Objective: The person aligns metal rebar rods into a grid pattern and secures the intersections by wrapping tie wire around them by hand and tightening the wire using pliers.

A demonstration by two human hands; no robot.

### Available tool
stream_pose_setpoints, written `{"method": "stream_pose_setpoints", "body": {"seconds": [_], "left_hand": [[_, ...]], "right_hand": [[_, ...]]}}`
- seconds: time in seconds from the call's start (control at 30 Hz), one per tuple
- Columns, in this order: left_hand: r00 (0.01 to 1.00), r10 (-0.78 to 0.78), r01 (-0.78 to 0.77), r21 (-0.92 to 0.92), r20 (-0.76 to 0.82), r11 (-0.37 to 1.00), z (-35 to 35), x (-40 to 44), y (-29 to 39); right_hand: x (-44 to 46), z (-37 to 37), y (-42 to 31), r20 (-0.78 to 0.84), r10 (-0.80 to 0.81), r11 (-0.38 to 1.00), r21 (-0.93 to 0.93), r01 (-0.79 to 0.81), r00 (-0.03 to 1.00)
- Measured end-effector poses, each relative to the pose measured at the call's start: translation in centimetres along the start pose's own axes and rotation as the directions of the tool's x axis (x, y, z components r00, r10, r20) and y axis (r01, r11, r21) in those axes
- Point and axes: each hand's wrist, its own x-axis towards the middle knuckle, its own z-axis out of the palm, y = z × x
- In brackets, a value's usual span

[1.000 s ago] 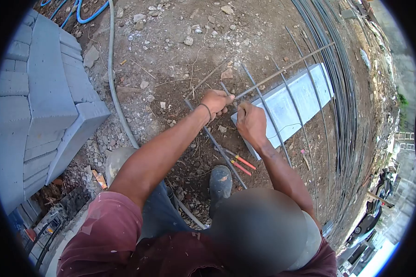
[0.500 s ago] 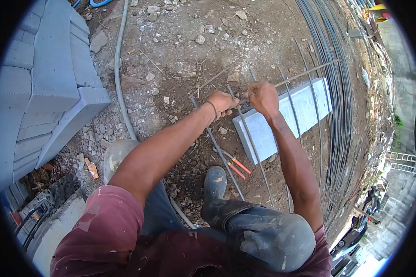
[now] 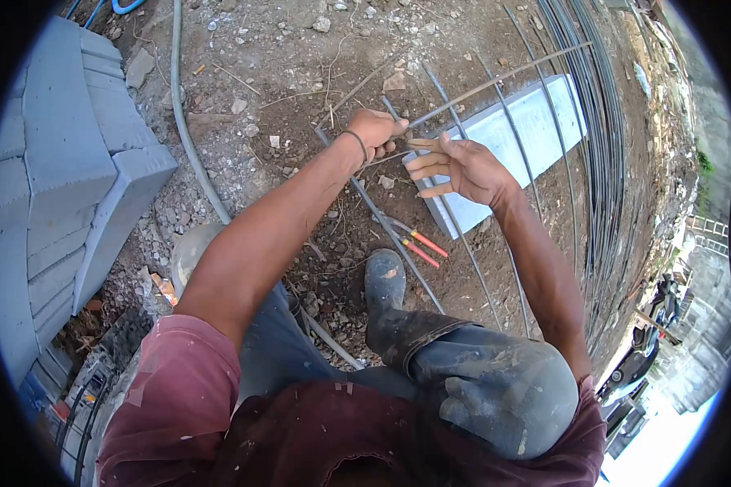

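Observation:
My left hand (image 3: 375, 132), with a dark band at the wrist, is closed round the steel bars where a thin rod (image 3: 503, 79) meets a crossing bar. Just to its right, my right hand (image 3: 461, 169) has its fingers spread and holds nothing; it is over another crossing bar (image 3: 463, 213). Several parallel bars lie across the long rod. A pale grey block (image 3: 512, 146) lies under them. Pliers with red handles (image 3: 425, 247) rest on the soil near my boot (image 3: 384, 280).
Grey blocks (image 3: 65, 162) are stacked at the left. A grey hose (image 3: 188, 138) runs along the ground beside them. A bundle of long steel bars (image 3: 605, 162) lies at the right. Ladder-like frames and a dark vehicle are at the far right.
My right hand has opened from a closed grip and turned, coming down slightly from the joint. My left hand keeps its grip on the bars. The camera view has shifted.

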Motion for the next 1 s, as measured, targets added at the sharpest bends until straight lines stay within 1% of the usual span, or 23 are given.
{"method": "stream_pose_setpoints", "body": {"seconds": [0.03,0.07,0.1,0.13,0.17,0.2,0.23,0.27,0.33,0.37,0.4,0.47,0.53,0.6,0.63,0.67,0.7,0.73,0.8,0.83,0.9,0.97,1.0], "left_hand": [[1.000,0.002,-0.002,-0.008,-0.003,1.000,0.0,0.1,0.1],[1.000,0.006,-0.006,-0.019,-0.011,1.000,-0.2,0.2,0.3],[1.000,-0.006,0.005,-0.052,-0.004,0.999,-0.2,0.3,0.3],[1.000,-0.006,0.006,-0.054,-0.005,0.999,-0.2,0.2,0.4],[1.000,-0.008,0.008,-0.066,0.000,0.998,-0.1,0.1,0.5],[1.000,-0.010,0.011,-0.078,0.004,0.997,-0.1,0.1,0.5],[1.000,-0.013,0.014,-0.081,0.004,0.997,-0.1,0.1,0.5],[1.000,-0.020,0.021,-0.073,0.018,0.997,-0.2,0.2,0.5],[0.999,-0.031,0.033,-0.074,0.029,0.997,-0.4,0.2,0.5],[0.999,-0.025,0.028,-0.078,0.031,0.997,-0.4,0.2,0.5],[0.999,-0.021,0.023,-0.081,0.034,0.996,-0.5,0.1,0.5],[0.999,-0.030,0.035,-0.111,0.040,0.993,-0.6,-0.2,0.6],[0.996,-0.070,0.079,-0.220,0.045,0.972,-0.8,-0.1,0.9],[0.994,-0.069,0.086,-0.227,0.082,0.970,-1.1,-0.3,0.9],[0.990,-0.067,0.093,-0.227,0.122,0.969,-1.4,-0.3,0.9],[0.991,-0.063,0.089,-0.238,0.115,0.967,-1.4,-0.3,0.9],[0.993,-0.054,0.074,-0.192,0.104,0.979,-1.4,-0.2,0.8],[0.995,-0.046,0.059,-0.148,0.092,0.987,-1.3,-0.3,0.8],[0.997,-0.042,0.052,-0.166,0.066,0.985,-1.1,-0.3,0.8],[0.996,-0.041,0.052,-0.151,0.074,0.987,-1.1,-0.2,0.8],[0.996,-0.017,0.029,-0.143,0.086,0.989,-1.1,0.4,0.3],[0.997,-0.009,0.020,-0.152,0.072,0.988,-1.0,0.7,-0.1],[0.998,0.001,0.008,-0.150,0.058,0.989,-0.9,0.8,-0.1]], "right_hand": [[-1.3,-0.6,0.8,-0.002,0.009,0.962,0.271,-0.008,1.000],[-0.3,-3.5,5.7,-0.148,0.000,0.952,0.303,0.045,0.989],[-1.0,-3.9,10.1,-0.309,-0.042,0.996,0.057,0.062,0.950],[-2.7,-3.2,13.6,-0.270,-0.135,0.945,-0.323,0.042,0.953],[-4.2,-2.3,16.6,-0.198,-0.205,0.754,-0.656,0.026,0.959],[-5.1,-1.6,19.1,-0.141,-0.305,0.431,-0.902,0.004,0.942],[-5.5,-1.2,21.0,-0.049,-0.373,0.038,-0.999,-0.037,0.927],[-5.2,-1.1,22.2,-0.047,-0.369,0.036,-0.999,-0.037,0.928],[-4.8,-0.6,23.4,-0.186,-0.292,0.088,-0.982,-0.167,0.938],[-4.3,-0.9,23.5,-0.237,-0.182,0.070,-0.971,-0.228,0.954],[-4.0,-1.1,23.9,-0.236,-0.176,0.067,-0.971,-0.227,0.956],[-3.3,-1.5,24.3,-0.108,-0.387,-0.007,-0.993,-0.120,0.916],[-2.8,-0.8,23.1,-0.108,-0.375,0.007,-0.994,-0.114,0.921],[-2.8,-0.7,22.5,-0.105,-0.354,0.016,-0.994,-0.106,0.929],[-2.8,-1.1,22.2,-0.044,-0.350,0.026,-0.999,-0.037,0.936],[-3.0,-1.5,22.0,0.019,-0.344,0.035,-0.999,0.033,0.939],[-1.8,-3.6,24.7,0.056,-0.447,0.085,-0.991,0.105,0.893],[-2.3,-4.3,24.0,0.068,-0.442,0.073,-0.991,0.111,0.894],[-3.6,-5.0,21.9,0.111,-0.262,0.145,-0.978,0.153,0.959],[-6.0,-3.0,17.4,0.025,-0.167,0.274,-0.959,0.071,0.986],[-9.3,-3.4,11.7,-0.082,0.070,0.318,-0.943,-0.101,0.994],[-12.7,-4.2,7.3,-0.215,0.012,0.238,-0.948,-0.211,0.977],[-13.7,-4.4,5.0,-0.251,-0.056,0.241,-0.943,-0.231,0.966]]}}
